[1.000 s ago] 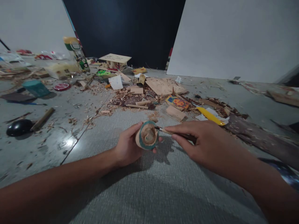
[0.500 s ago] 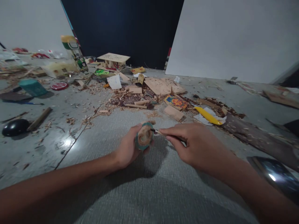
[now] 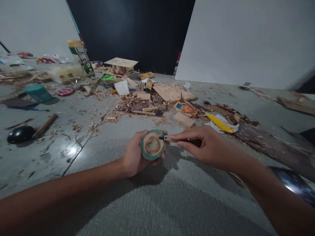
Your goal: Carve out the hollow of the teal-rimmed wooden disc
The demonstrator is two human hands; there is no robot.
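In my left hand (image 3: 134, 154) is a small round wooden piece (image 3: 153, 154) with a teal rim and a hollowed, bare-wood middle. My fingers wrap round its left side and underside; its open face is turned toward me. My right hand (image 3: 209, 144) pinches the wooden handle of a carving tool (image 3: 173, 139). The tool's dark metal tip rests at the upper right of the hollow, by the rim. Part of the handle is hidden in my palm. Both hands are above the grey floor (image 3: 147, 203).
Beyond my hands lie wood shavings (image 3: 161, 121), a wood block (image 3: 184, 120), a flat board (image 3: 172, 91) and a yellow-handled tool (image 3: 220, 123). On the left are a black rounded object (image 3: 21, 134), a stick (image 3: 45, 126) and a teal block (image 3: 38, 93). A phone-like dark device (image 3: 292, 185) lies right.
The wooden piece has turned so its hollow faces me more fully and shows larger. My right hand has moved slightly right, the tool tip staying at the rim.
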